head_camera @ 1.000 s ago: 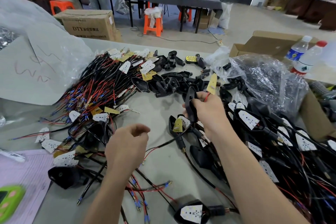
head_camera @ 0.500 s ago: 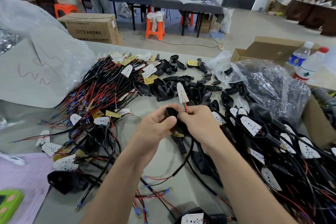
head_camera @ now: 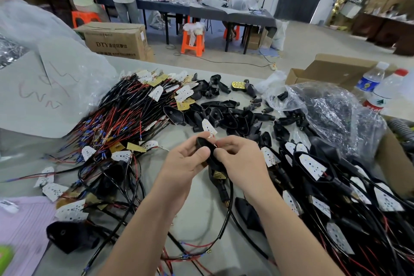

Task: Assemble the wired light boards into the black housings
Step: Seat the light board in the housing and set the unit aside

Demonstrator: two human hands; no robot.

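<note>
Both hands on one black housing point(head_camera: 205, 144), frame centre.
Left hand point(head_camera: 187, 164) curls round it; right hand point(head_camera: 238, 160) pinches its upper end, light board point(head_camera: 209, 127) poking up above. Grip unchanged from half-second ago.

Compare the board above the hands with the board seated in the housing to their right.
The raised board stands up outside its housing; the seated board lies flat inside one. The left hand and right hand hold the raised board's housing; the seated board lies untouched. Both are white.

The left grip point(head_camera: 186, 163) has come over and holds the black housing point(head_camera: 205, 144).
</note>
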